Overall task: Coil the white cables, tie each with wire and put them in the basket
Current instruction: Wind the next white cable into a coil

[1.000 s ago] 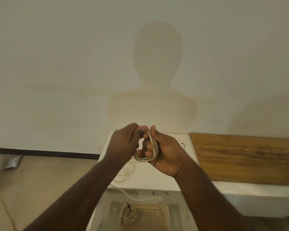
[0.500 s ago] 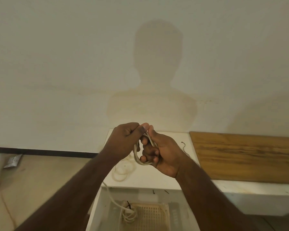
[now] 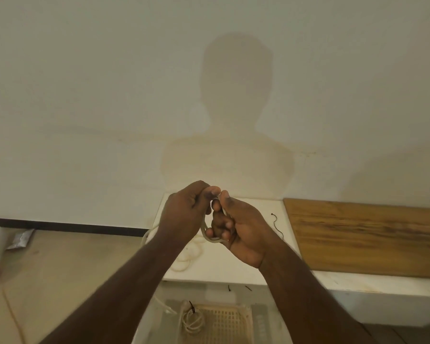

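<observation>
White bench (image 3: 233, 269) carries the loose slack (image 3: 186, 256) within reach. Basket (image 3: 224, 324) sits below it and holds one tied coil (image 3: 193, 324), so drop-off looks short. Both hands work above the bench: right hand (image 3: 241, 229) curls round the white cable (image 3: 212, 238) loops as a former; left hand (image 3: 186, 212) pinches the strand to feed. Spare wire tie (image 3: 276, 223) lies beside them.

Dim, warm yellowish light fills the room, coming from behind the person, whose head-and-shoulders shadow (image 3: 236, 115) falls soft-edged on the plain cream wall (image 3: 85, 83) at centre frame. A second, fainter shadow darkens the wall at right. No glare anywhere. The picture is slightly soft and grainy, and the wide lens bends the dark skirting line (image 3: 67, 228) at lower left and stretches both forearms toward the bottom corners
</observation>
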